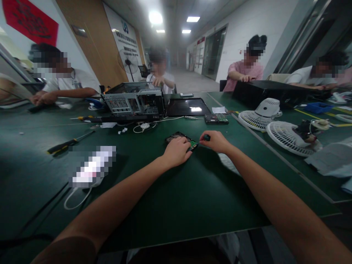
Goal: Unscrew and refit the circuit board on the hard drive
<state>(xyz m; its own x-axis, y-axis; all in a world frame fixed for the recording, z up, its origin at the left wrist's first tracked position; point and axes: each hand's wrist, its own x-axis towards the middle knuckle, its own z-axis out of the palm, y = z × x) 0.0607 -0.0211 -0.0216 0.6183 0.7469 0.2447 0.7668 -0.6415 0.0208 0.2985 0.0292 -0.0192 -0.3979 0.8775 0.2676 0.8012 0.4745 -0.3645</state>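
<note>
A hard drive lies on the green table, its green circuit board partly showing. My left hand rests over its near side and grips it, so the middle of the drive is hidden. Just right of the drive, my right hand is closed on a small screwdriver; its dark handle end sticks out of the fingers, and its thin tip points at the drive's right edge. Whether that tip touches the drive I cannot tell. Another hard drive lies farther back, beside a white paper slip.
An opened computer case and a dark flat panel stand at the back. To the left lie a long screwdriver and a blurred-out white device with cables. White fan parts sit right. Several people work around the table.
</note>
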